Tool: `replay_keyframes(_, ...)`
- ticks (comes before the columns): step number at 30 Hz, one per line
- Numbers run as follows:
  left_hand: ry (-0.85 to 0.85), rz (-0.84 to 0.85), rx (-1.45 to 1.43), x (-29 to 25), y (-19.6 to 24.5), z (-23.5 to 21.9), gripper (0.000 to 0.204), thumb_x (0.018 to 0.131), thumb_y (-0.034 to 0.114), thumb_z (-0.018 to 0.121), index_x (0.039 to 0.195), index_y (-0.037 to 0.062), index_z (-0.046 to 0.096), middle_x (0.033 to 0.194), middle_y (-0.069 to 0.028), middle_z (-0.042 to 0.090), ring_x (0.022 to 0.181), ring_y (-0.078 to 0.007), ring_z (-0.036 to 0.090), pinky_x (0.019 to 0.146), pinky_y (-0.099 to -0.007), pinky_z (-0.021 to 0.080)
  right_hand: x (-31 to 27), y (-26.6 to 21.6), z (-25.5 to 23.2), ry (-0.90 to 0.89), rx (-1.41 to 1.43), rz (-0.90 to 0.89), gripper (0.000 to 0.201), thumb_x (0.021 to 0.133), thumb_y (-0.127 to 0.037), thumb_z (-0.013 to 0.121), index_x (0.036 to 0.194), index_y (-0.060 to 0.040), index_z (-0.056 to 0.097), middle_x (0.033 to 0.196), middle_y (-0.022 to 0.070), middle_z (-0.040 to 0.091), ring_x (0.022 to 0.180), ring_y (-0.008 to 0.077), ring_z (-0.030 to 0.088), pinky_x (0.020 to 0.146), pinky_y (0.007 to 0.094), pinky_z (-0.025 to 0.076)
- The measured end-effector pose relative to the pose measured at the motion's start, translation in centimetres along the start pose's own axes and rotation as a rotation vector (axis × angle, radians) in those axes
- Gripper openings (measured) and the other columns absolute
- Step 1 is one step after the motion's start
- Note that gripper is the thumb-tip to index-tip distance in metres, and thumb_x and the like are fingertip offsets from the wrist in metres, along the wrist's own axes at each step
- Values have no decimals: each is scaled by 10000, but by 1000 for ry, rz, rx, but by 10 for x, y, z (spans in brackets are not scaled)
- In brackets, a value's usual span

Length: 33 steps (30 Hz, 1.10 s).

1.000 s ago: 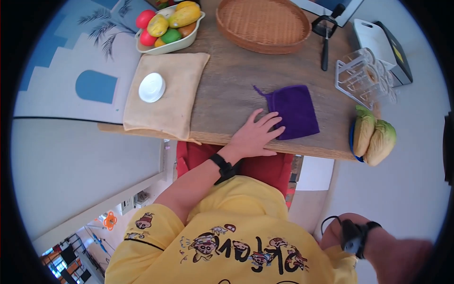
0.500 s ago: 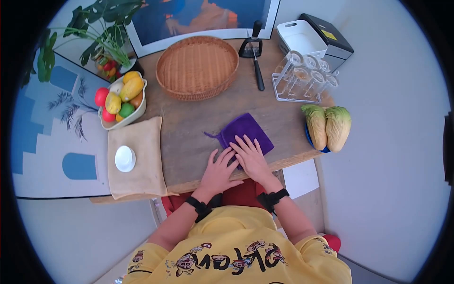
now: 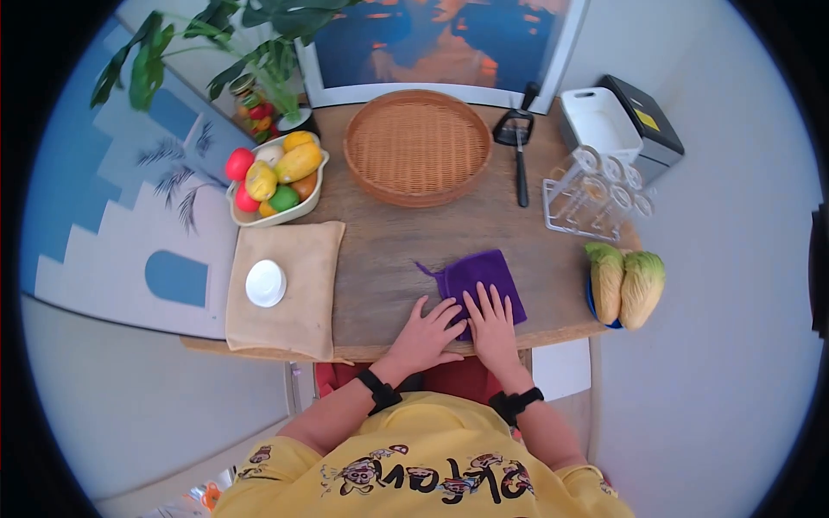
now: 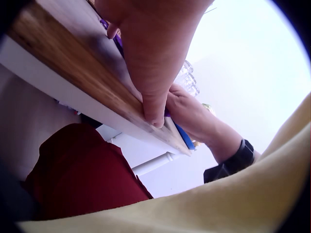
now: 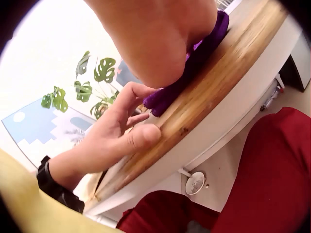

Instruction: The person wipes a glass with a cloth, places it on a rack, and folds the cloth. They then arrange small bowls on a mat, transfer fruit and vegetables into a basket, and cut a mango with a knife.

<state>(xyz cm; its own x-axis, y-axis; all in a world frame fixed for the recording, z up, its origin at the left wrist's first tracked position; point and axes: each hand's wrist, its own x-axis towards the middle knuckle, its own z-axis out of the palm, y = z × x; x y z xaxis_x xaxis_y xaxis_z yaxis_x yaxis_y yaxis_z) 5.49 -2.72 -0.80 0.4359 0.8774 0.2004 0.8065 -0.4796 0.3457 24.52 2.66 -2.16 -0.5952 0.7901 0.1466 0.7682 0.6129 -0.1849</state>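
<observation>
A purple drawstring pouch (image 3: 490, 266) lies flat near the table's front edge, its cord trailing off to the left. My left hand (image 3: 423, 337) rests at the pouch's lower left side with fingers spread and fingertips over the cloth. On the pouch's lower part lies my right hand (image 3: 494, 337), fingers straight and pointing away from me. In the right wrist view the pouch (image 5: 194, 70) shows under my right palm (image 5: 150, 43), close to the wooden edge. The left thumb (image 4: 154, 114) sits by that edge in the left wrist view.
At the left a beige cloth (image 3: 298, 324) bears a white round container (image 3: 265, 283). Behind it stands a bowl (image 3: 259, 220) of fruit. A wicker tray (image 3: 417, 151), a black-handled knife (image 3: 522, 181), a glass rack (image 3: 574, 231) and napa cabbages (image 3: 641, 289) line the back and right.
My right hand, away at the right near my body a second ago, has come onto the pouch beside the left hand. The head view has shifted, showing more of the table's back.
</observation>
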Motion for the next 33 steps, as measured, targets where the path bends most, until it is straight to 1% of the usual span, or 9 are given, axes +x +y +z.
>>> replay_keyframes(3, -2, -33, 29, -17, -8, -9, 539, 825, 510, 699, 1158, 95, 613, 1344, -128, 523, 1382, -285, 405, 1121, -612, 275, 6, -16, -6, -75, 70, -36, 574, 949, -236, 594, 1494, -158, 433, 1560, 160, 367, 1445, 381, 317, 1171, 570, 245)
replay_keyframes(7, 23, -161, 66, -51, -19, -29, 505, 834, 483, 695, 1133, 87, 605, 1317, -122, 530, 1372, -286, 415, 1121, -602, 285, 22, -49, -10, -158, 100, -178, 584, 949, -259, 603, 1498, -161, 429, 1569, 158, 351, 1451, 379, 308, 1174, 571, 241)
replay_keyframes(13, -12, -311, 43, -82, -19, -39, 583, 808, 418, 747, 1247, 84, 558, 1423, -132, 468, 1419, -293, 365, 1136, -588, 281, 52, -68, 10, -148, 118, -321, 551, 972, -276, 573, 1498, -184, 438, 1585, 134, 335, 1463, 372, 290, 1191, 558, 205)
replay_keyframes(16, -57, -355, 64, -84, -17, -41, 720, 790, 410, 767, 1363, 60, 508, 1510, -136, 405, 1456, -283, 322, 1145, -590, 266, 64, -74, 12, -133, 99, -317, 525, 988, -289, 547, 1496, -210, 445, 1582, 111, 351, 1460, 353, 302, 1192, 544, 209)
replay_keyframes(25, -82, -352, 123, -74, -37, -53, 719, 815, 418, 739, 1378, 37, 504, 1530, -146, 403, 1465, -272, 317, 1164, -594, 225, 77, -84, 27, -36, 29, -183, 542, 974, -308, 566, 1494, -210, 446, 1573, 113, 363, 1446, 349, 330, 1180, 555, 229)
replay_keyframes(27, -85, -313, 108, -72, -37, -53, 708, 824, 410, 732, 1374, 28, 505, 1522, -155, 411, 1468, -275, 311, 1169, -589, 218, 75, -86, 25, -56, 36, -210, 554, 964, -300, 574, 1492, -196, 442, 1567, 121, 369, 1439, 355, 342, 1174, 568, 234)
replay_keyframes(28, -98, -340, 98, -72, -36, -53, 701, 824, 401, 734, 1371, 25, 507, 1525, -156, 405, 1469, -278, 309, 1169, -586, 219, 73, -87, 22, -68, 23, -212, 572, 957, -288, 579, 1498, -180, 429, 1569, 123, 366, 1438, 363, 336, 1157, 561, 274)
replay_keyframes(32, -107, -371, 48, -76, -31, -52, 684, 822, 369, 745, 1361, 18, 510, 1531, -160, 389, 1470, -287, 304, 1171, -579, 223, 59, -87, 18, -66, 46, -171, 580, 952, -301, 587, 1497, -177, 431, 1574, 127, 357, 1451, 360, 313, 1172, 554, 240)
replay_keyframes(33, -112, -334, 45, -77, -30, -49, 684, 822, 369, 745, 1361, 18, 510, 1531, -160, 389, 1470, -287, 304, 1171, -579, 223, 58, -90, 20, -58, 66, -190, 578, 954, -303, 585, 1497, -177, 431, 1578, 127, 352, 1455, 358, 306, 1177, 552, 229)
